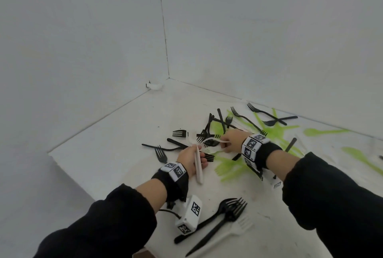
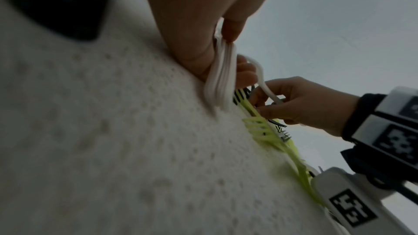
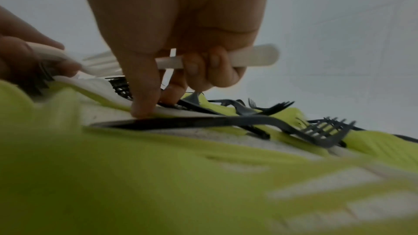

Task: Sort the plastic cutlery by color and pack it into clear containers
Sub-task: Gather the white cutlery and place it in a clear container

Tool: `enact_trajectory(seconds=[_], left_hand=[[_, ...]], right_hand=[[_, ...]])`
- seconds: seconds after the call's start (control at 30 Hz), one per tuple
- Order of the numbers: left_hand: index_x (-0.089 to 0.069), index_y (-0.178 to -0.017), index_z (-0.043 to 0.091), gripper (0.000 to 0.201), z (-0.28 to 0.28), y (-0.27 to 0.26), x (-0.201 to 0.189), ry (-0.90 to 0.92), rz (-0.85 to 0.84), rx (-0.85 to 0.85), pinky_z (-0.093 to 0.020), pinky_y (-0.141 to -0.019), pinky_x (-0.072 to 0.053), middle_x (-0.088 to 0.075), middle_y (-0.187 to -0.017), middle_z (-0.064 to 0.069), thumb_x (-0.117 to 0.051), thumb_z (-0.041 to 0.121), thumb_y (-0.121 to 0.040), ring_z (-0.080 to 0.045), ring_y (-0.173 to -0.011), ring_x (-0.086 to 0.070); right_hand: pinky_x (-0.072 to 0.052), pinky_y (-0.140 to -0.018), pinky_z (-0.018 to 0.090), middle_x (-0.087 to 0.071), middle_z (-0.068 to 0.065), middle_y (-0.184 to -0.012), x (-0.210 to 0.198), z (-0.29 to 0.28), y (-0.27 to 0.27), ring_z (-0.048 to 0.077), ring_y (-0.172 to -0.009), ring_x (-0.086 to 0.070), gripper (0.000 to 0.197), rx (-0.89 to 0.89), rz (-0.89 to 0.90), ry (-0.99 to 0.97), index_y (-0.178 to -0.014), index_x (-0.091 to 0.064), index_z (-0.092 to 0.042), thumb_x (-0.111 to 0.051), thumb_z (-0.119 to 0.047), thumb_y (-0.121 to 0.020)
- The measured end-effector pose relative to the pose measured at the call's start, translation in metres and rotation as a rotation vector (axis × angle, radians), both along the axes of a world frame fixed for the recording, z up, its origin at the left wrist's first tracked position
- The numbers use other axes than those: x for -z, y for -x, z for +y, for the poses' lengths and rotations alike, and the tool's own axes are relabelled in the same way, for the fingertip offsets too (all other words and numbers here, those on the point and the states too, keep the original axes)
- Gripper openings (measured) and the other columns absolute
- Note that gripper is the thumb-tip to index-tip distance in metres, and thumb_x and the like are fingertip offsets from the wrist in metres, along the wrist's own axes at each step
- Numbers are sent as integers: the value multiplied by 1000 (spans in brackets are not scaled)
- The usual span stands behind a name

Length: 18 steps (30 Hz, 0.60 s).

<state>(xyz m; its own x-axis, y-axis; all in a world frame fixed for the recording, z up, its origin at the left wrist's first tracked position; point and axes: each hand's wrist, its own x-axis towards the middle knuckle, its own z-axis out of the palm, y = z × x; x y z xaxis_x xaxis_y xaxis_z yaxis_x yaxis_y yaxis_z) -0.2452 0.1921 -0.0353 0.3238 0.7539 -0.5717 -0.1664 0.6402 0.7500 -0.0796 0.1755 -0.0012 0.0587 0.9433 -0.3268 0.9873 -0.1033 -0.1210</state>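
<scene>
Left grip (image 1: 191, 159) clasping white forks (image 1: 198, 166) (bundled), right grip (image 1: 232, 140) grasping white fork (image 1: 209, 140), containers unseen

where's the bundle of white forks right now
In the head view, the bundle of white forks is gripped in the left hand, left of the green cutlery.

**Cutlery scattered in three colours**

White forks (image 1: 198, 162) stand bunched, handles down on the table. One white fork (image 1: 211, 140) is lifted just beside them. Black forks (image 1: 232, 212) and green pieces (image 1: 228, 166) lie flat — mixed, overlapping.
</scene>
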Motion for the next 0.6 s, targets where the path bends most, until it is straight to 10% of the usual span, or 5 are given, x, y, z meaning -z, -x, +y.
enact_trajectory(seconds=[0.23, 0.33, 0.47, 0.6], left_hand=[[-46, -80, 10, 25, -4, -1, -4, -34, 42, 1, -17, -38, -42, -38, -61, -7, -32, 16, -100, -11, -26, -38], [-48, -78, 11, 24, -5, -3, -6, -76, 92, 13, -14, -37, -36, -41, -62, -7, -35, 15, -98, -13, -31, -37], [-50, -80, 11, 25, -10, -11, -13, -170, 127, 56, -17, -40, -35, -46, -66, -7, -35, 19, -99, -17, -45, -39], [-50, -85, 10, 21, -25, -29, -27, -233, 106, 111, -21, -45, -35, -45, -67, -7, -36, 18, -98, -16, -44, -40]], right_hand=[[-43, -92, 34, -46, 12, -109, 9, -16, -7, 26, -98, -52, 28, 209, 55, -216, -102, -58, -5, -40, -25, -95], [-40, -75, 30, -46, 7, -84, 4, -22, -9, 24, -81, -46, 25, 307, 152, -296, -76, -45, -6, -39, -21, -95], [-37, -72, 30, -49, 11, -90, -3, -34, -10, 23, -84, -47, 20, 441, 294, -341, -97, -47, -5, -35, -21, -99], [-37, -52, 27, -50, 4, -80, 3, -50, -5, 20, -65, -48, 21, 631, 688, -380, -77, -42, -12, -38, -14, -98]])
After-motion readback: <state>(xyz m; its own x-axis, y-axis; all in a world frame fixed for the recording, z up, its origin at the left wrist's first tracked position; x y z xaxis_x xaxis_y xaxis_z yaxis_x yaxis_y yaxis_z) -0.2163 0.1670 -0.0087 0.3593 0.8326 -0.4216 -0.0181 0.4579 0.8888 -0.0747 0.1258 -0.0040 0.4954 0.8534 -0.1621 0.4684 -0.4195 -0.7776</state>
